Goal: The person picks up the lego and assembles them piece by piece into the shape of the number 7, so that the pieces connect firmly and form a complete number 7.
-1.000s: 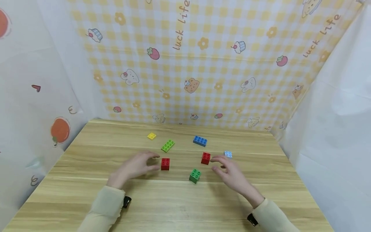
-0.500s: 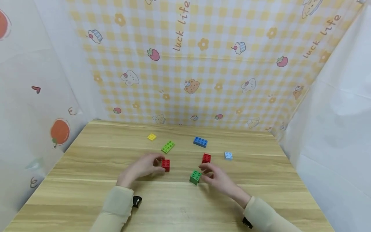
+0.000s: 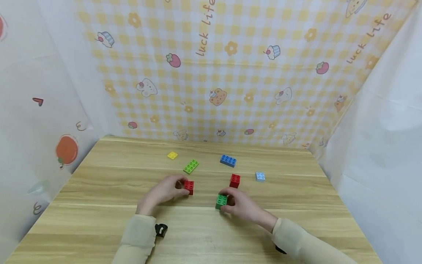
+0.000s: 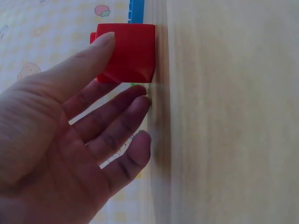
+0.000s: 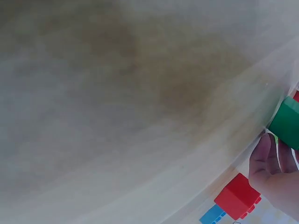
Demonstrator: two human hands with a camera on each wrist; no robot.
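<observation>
In the head view my left hand pinches a red square toy building brick on the wooden table. The left wrist view shows the thumb flat on the near face of this red brick, the index finger behind it and the other fingers loosely bent below. Right of it, my right hand holds a green square brick between thumb and forefinger, studs up. Only part of the green brick shows at the right edge of the right wrist view. A second red brick stands just behind the right hand.
Farther back lie a yellow flat brick, a lime green flat brick and a long blue brick. A light blue brick lies to the right. A checked cloth hangs behind the wooden table.
My left hand has moved right and taken hold of the red brick. The right hand has come left and nearer, from beside the second red brick to a grip on the green one.
</observation>
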